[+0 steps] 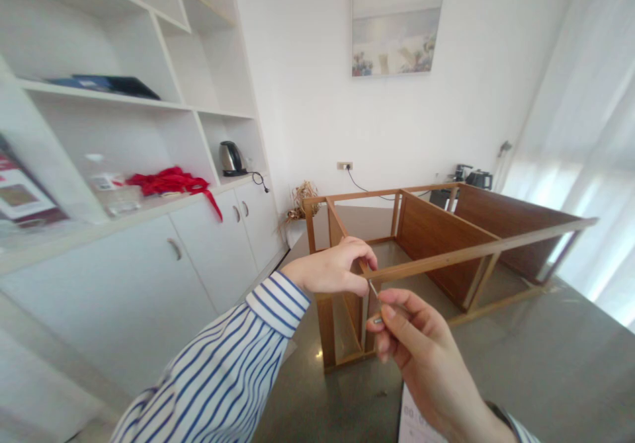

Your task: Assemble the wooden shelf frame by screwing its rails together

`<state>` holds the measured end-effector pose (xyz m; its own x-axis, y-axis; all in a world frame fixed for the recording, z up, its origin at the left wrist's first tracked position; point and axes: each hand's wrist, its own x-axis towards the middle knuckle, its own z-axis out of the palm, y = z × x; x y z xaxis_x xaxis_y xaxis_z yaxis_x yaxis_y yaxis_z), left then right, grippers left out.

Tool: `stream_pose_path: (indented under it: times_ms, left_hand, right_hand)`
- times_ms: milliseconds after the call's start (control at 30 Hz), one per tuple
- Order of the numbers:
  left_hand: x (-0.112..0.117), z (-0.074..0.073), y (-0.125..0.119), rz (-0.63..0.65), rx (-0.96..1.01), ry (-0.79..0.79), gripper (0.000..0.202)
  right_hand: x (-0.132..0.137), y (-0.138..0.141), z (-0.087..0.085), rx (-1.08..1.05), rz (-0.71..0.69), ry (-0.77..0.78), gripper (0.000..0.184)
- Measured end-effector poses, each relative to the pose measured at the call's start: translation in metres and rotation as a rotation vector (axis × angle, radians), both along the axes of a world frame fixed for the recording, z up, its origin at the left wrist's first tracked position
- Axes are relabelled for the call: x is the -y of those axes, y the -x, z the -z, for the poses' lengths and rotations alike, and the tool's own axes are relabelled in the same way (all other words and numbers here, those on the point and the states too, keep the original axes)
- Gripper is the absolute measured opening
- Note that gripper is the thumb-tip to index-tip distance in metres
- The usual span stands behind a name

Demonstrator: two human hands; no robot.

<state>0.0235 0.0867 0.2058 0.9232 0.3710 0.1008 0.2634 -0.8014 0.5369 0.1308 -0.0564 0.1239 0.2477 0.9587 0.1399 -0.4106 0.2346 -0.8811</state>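
A brown wooden frame (436,231) of rails and panels lies on its side on the grey floor. My left hand (333,269), in a blue-striped sleeve, is closed around the near corner where a long rail meets an upright post. My right hand (411,337) is just below and to the right, pinching a small metal tool (376,295), thin like a hex key, whose tip points at that corner joint.
White cabinets (198,244) with open shelves run along the left wall, holding a red cloth (171,180), a kettle (229,159) and boxes. A black appliance (471,178) stands behind the frame. Curtains hang at the right. A paper sheet (414,426) lies by my right wrist.
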Motion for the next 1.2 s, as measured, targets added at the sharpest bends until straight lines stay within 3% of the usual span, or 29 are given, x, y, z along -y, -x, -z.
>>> stream_pose_path:
  times_ms: [67,167,300,500,567,667,767,867,1033,1100,1200]
  left_hand:
    - [0.0,0.0,0.0,0.003,0.004,-0.007,0.03]
    - [-0.002,0.001,0.001,0.012,0.009,-0.02,0.029]
    - [-0.003,0.002,0.001,0.007,0.004,-0.025,0.029]
    - [-0.003,0.003,0.0,0.009,0.0,-0.031,0.031]
    - [-0.003,0.003,0.0,0.002,0.004,-0.031,0.031]
    - [-0.003,0.004,0.0,-0.003,0.007,-0.024,0.031]
    - [-0.004,0.004,0.001,0.004,0.004,-0.017,0.031]
    - [-0.005,0.003,0.001,0.012,0.009,-0.017,0.032]
    - [-0.003,0.002,0.0,0.006,-0.004,-0.014,0.031]
    - [-0.002,0.001,0.0,0.003,-0.007,-0.013,0.031]
    - [-0.002,0.001,0.0,0.006,-0.007,-0.013,0.031]
  right_hand:
    - [-0.001,0.003,0.003,-0.144,-0.019,-0.006,0.031]
    - [-0.002,-0.001,0.005,-0.022,-0.036,-0.041,0.031]
    - [0.002,-0.022,0.0,0.566,0.096,-0.112,0.028]
    - [0.012,-0.044,-0.025,1.746,0.518,-0.607,0.013]
    - [0.013,-0.042,-0.032,1.947,0.606,-0.684,0.015]
    - [0.011,-0.035,-0.036,2.032,0.629,-0.686,0.021]
    - [0.008,-0.032,-0.029,1.915,0.645,-0.64,0.023]
    - [0.005,-0.029,-0.016,1.594,0.555,-0.492,0.029]
    - [0.001,-0.011,0.004,0.538,0.148,0.012,0.035]
    - [0.0,-0.002,0.008,0.151,0.044,0.082,0.035]
    - [-0.001,0.006,0.012,-0.133,-0.006,0.073,0.033]
